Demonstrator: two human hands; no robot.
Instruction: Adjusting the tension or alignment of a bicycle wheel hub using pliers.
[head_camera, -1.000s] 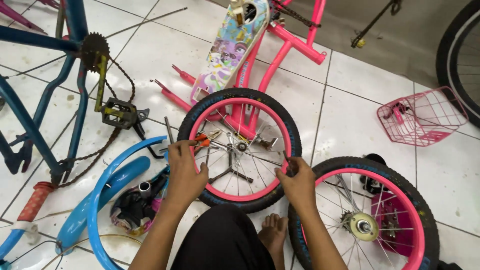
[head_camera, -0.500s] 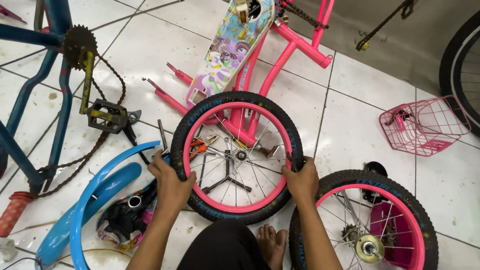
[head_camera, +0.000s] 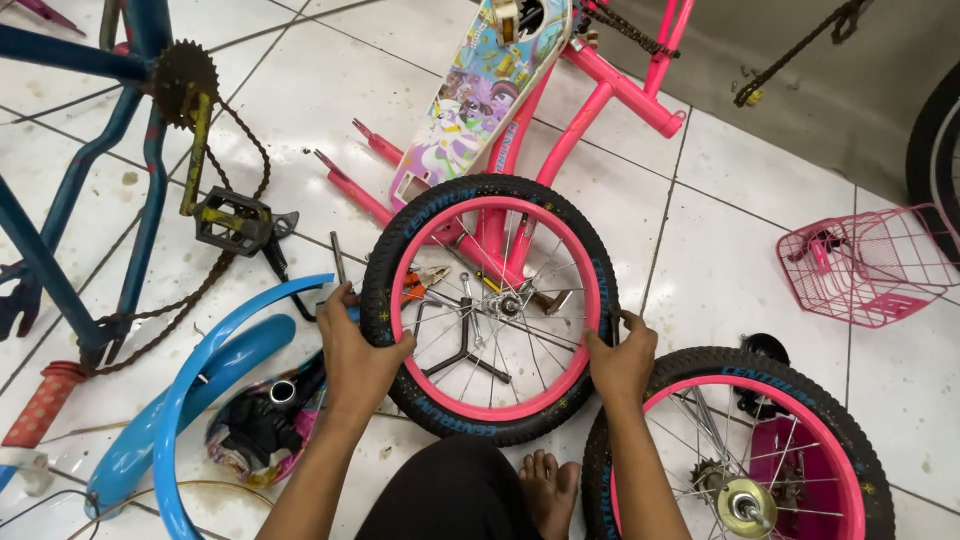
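Since earlier frame, left hand (head_camera: 355, 362) shifted from pliers (head_camera: 424, 281) to tyre. Wheel (head_camera: 491, 306) grasped by left hand and right hand (head_camera: 620, 362); positioning step judged underway; firm two-sided grip needed next.

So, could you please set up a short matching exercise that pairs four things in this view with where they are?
Things:
1. pink basket
2. blue mudguard
3. black pedal
4. second pink-rimmed wheel

Places:
A. lower right, beside the right hand
B. on the blue bicycle's crank, upper left
C. far right on the tiles
D. lower left, beside the left hand

Pairs: 1-C, 2-D, 3-B, 4-A
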